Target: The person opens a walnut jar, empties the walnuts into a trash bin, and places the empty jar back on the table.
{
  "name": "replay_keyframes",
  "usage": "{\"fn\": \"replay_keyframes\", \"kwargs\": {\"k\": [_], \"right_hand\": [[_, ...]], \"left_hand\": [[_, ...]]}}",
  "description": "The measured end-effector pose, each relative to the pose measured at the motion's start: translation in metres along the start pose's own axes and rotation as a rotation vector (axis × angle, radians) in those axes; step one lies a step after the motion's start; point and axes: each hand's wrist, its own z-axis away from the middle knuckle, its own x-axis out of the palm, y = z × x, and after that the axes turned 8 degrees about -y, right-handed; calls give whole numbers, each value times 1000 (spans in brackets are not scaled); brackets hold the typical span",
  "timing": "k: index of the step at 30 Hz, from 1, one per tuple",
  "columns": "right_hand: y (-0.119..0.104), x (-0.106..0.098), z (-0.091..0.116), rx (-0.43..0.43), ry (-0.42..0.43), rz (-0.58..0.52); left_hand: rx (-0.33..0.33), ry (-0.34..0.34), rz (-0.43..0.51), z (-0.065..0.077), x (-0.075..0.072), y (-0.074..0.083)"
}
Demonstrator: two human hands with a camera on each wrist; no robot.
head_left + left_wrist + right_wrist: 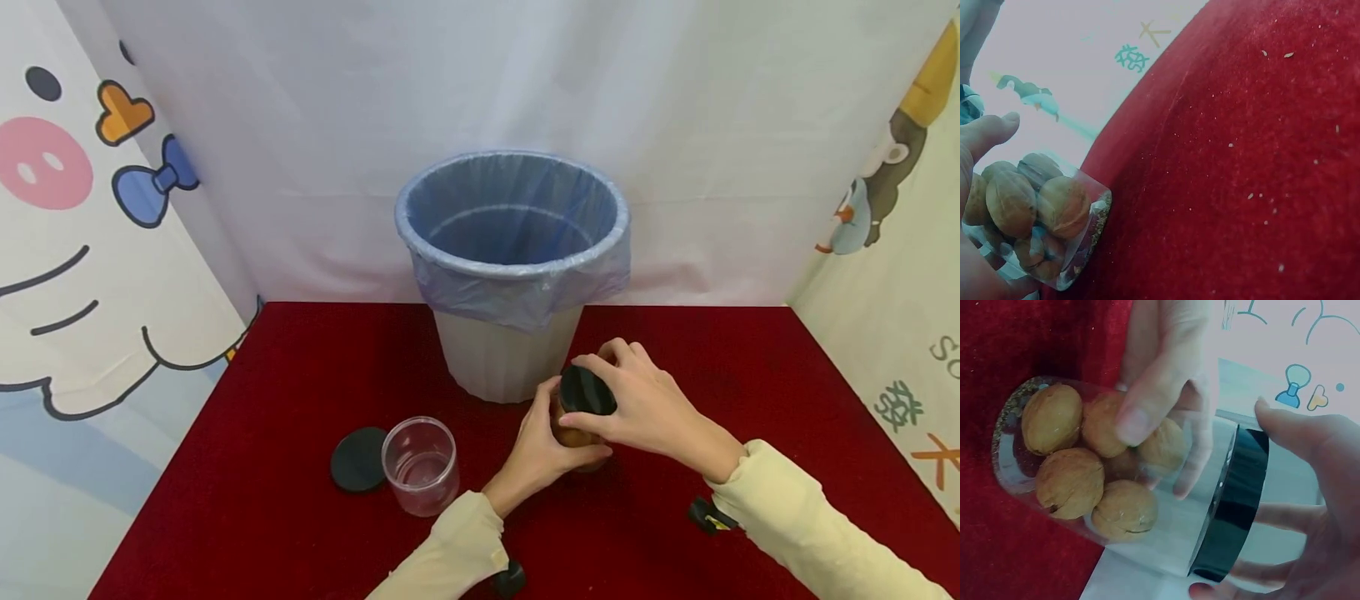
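Note:
Right of centre in the head view, my left hand grips the side of a clear jar standing on the red cloth. Several walnuts fill its lower part, with fine crumbs along the bottom in the right wrist view. A black lid covers the jar's mouth. My right hand holds this lid from above, thumb and fingers around its edge. From the left wrist, the walnuts show through the jar wall, while the lid is mostly out of frame.
An open clear jar stands left of my hands, a black lid lying flat beside it. Behind the hands rises a white bin with a blue liner. Small crumbs dot the red cloth.

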Motion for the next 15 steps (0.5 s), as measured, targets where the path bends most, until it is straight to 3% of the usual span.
{"fn": "replay_keyframes", "kwargs": {"k": [7, 15], "right_hand": [[-4, 1, -3, -5, -14, 7], [2, -3, -3, -92, -73, -77]], "left_hand": [[34, 3, -79, -5, -3, -6], [54, -9, -95, -8, -6, -9]]}}
